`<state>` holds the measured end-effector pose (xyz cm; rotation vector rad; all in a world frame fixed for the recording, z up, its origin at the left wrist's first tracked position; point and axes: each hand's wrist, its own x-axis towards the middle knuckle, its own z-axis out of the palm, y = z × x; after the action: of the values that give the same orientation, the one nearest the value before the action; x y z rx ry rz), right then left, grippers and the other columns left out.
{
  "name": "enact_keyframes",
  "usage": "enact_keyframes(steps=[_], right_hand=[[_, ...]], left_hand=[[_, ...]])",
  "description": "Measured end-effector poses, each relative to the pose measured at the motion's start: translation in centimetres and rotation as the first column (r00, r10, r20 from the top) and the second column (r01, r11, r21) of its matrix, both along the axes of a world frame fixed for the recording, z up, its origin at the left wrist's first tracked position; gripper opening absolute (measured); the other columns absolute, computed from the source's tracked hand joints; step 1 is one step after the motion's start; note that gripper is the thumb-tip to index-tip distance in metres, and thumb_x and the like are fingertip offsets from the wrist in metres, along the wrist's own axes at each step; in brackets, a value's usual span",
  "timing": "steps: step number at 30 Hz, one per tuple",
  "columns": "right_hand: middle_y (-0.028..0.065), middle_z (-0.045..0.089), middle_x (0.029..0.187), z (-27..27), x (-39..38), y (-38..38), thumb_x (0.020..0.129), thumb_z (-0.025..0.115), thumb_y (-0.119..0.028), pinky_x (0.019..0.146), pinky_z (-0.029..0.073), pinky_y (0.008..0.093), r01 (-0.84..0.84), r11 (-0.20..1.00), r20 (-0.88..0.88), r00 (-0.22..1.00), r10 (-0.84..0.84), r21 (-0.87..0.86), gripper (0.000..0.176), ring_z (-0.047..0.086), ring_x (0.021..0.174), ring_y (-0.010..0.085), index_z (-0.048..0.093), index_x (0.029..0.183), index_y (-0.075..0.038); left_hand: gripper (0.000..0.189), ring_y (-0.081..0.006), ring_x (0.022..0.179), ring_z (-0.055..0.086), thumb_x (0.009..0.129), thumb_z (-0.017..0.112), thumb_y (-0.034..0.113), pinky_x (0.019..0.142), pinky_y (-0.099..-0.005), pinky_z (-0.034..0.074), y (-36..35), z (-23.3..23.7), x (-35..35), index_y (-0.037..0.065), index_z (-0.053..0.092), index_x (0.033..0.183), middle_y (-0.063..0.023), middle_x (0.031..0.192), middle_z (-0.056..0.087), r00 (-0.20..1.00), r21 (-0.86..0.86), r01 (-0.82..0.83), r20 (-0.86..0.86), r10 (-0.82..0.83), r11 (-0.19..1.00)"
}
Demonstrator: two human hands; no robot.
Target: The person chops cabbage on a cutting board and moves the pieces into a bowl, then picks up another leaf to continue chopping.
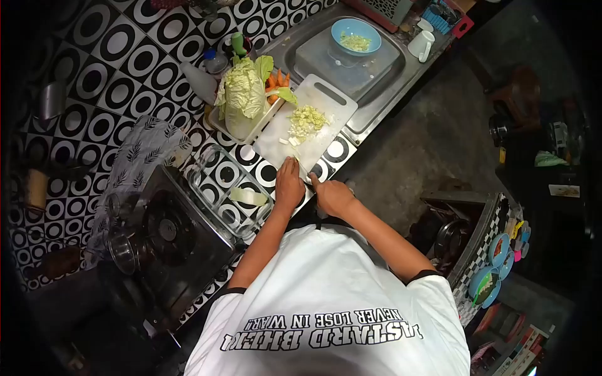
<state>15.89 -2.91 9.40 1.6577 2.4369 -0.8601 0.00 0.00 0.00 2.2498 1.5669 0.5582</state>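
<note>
A white cutting board (342, 111) lies on the tiled counter in front of me, with a pile of chopped napa cabbage (307, 121) near its middle. My left hand (289, 185) is at the board's near edge, fingers pressed together over a cabbage piece that they mostly cover. Just right of it, my right hand (334, 197) is closed around a knife (303, 172), its index finger stretched forward; the handle is hidden in the palm. Left of my left hand, a cut cabbage leaf (248, 197) lies in a clear glass dish (213, 202).
A tub (256, 135) beyond the board holds a whole napa cabbage (241, 94) and carrots (274, 84). In the sink area, a blue bowl (342, 30) with chopped pieces stands on a grey lid-like surface (313, 59). A white mug (421, 45) and a stove (188, 232) flank the workspace.
</note>
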Motion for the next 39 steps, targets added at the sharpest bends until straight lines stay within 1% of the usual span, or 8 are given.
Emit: enact_keyframes(steps=[2, 8, 15, 17, 21, 33, 35, 39], right_hand=[[0.0204, 0.068, 0.081, 0.2, 0.2, 0.0, 0.082, 0.052, -0.010, 0.068, 0.054, 0.0432, -0.020, 1.000, 0.012, 1.000, 0.020, -0.008, 0.060, 0.067, 0.072, 0.0340, 0.041, 0.136, 0.011], [0.0205, 0.068, 0.082, -0.4, -0.3, -0.1, 0.086, 0.044, -0.008, 0.068, 0.054, 0.0433, -0.034, 0.999, 0.038, 0.999, 0.034, -0.014, 0.055, 0.067, 0.072, 0.0337, 0.040, 0.137, 0.011], [0.0210, 0.068, 0.083, -0.4, -0.5, 0.2, 0.087, 0.043, -0.008, 0.068, 0.055, 0.0434, -0.067, 0.995, 0.085, 0.994, 0.073, -0.070, 0.057, 0.068, 0.073, 0.0337, 0.036, 0.140, 0.010], [0.0240, 0.067, 0.082, -0.8, -0.5, 0.1, 0.079, 0.051, -0.004, 0.068, 0.053, 0.0452, -0.046, 0.995, 0.053, 0.997, 0.051, -0.092, 0.068, 0.067, 0.074, 0.0372, 0.030, 0.142, 0.012], [0.0239, 0.067, 0.084, -0.9, -0.4, 0.1, 0.080, 0.049, -0.004, 0.069, 0.053, 0.0458, -0.042, 0.993, 0.052, 0.998, 0.048, -0.106, 0.067, 0.067, 0.076, 0.0377, 0.029, 0.143, 0.011], [0.0254, 0.067, 0.088, -0.9, 0.3, 0.1, 0.081, 0.045, -0.003, 0.074, 0.052, 0.0467, 0.012, 0.985, 0.017, 1.000, -0.010, -0.173, 0.069, 0.066, 0.081, 0.0405, 0.026, 0.147, 0.005], [0.0254, 0.067, 0.086, -0.8, 0.6, 0.0, 0.080, 0.046, -0.002, 0.075, 0.052, 0.0474, 0.023, 0.984, 0.021, 1.000, -0.019, -0.178, 0.071, 0.066, 0.081, 0.0409, 0.026, 0.148, 0.002], [0.0255, 0.067, 0.085, -1.4, 1.0, -0.4, 0.078, 0.047, -0.001, 0.076, 0.051, 0.0481, 0.048, 0.987, -0.002, 0.999, -0.049, -0.155, 0.074, 0.066, 0.081, 0.0409, 0.027, 0.149, 0.000]], left_hand=[[0.048, -0.0355, 0.129, 0.045, 0.076, 0.054, 0.001, 0.108, -0.0439, 0.035, 0.0, -0.3, 0.3, -0.011, 0.054, 0.122, -0.0241, 0.131, 0.052, 1.000, 0.030, -0.004, 0.020, 0.003, 1.000], [0.047, -0.0356, 0.128, 0.046, 0.075, 0.053, 0.000, 0.107, -0.0440, 0.036, 0.3, -0.2, -0.2, -0.011, 0.055, 0.121, -0.0242, 0.129, 0.053, 0.999, 0.040, 0.007, 0.033, -0.009, 0.999], [0.044, -0.0358, 0.126, 0.047, 0.075, 0.053, 0.000, 0.106, -0.0440, 0.037, 0.3, -0.1, -0.1, -0.011, 0.057, 0.118, -0.0240, 0.128, 0.054, 0.999, 0.057, -0.005, 0.035, 0.003, 0.998], [0.043, -0.0355, 0.126, 0.048, 0.076, 0.053, 0.000, 0.106, -0.0439, 0.037, 0.3, -0.2, -0.2, -0.010, 0.058, 0.117, -0.0235, 0.128, 0.054, 0.999, 0.073, -0.003, 0.038, 0.000, 0.997], [0.043, -0.0352, 0.125, 0.049, 0.076, 0.052, -0.001, 0.106, -0.0437, 0.037, 0.5, -0.2, -0.4, -0.010, 0.057, 0.118, -0.0227, 0.127, 0.055, 0.997, 0.045, -0.012, 0.074, 0.009, 0.999], [0.045, -0.0350, 0.126, 0.048, 0.075, 0.054, 0.001, 0.106, -0.0437, 0.037, 0.5, -0.3, -0.5, -0.009, 0.057, 0.119, -0.0222, 0.127, 0.054, 0.998, 0.027, 0.004, 0.063, -0.006, 1.000], [0.045, -0.0377, 0.121, 0.050, 0.072, 0.053, 0.000, 0.104, -0.0450, 0.038, 0.5, -0.1, -0.4, -0.010, 0.059, 0.115, -0.0225, 0.124, 0.055, 0.995, 0.061, -0.004, 0.101, -0.002, 0.998], [0.045, -0.0379, 0.121, 0.050, 0.072, 0.052, 0.000, 0.103, -0.0450, 0.039, 0.5, -0.1, -0.3, -0.010, 0.059, 0.115, -0.0225, 0.124, 0.055, 0.996, 0.074, -0.014, 0.092, 0.007, 0.997]])
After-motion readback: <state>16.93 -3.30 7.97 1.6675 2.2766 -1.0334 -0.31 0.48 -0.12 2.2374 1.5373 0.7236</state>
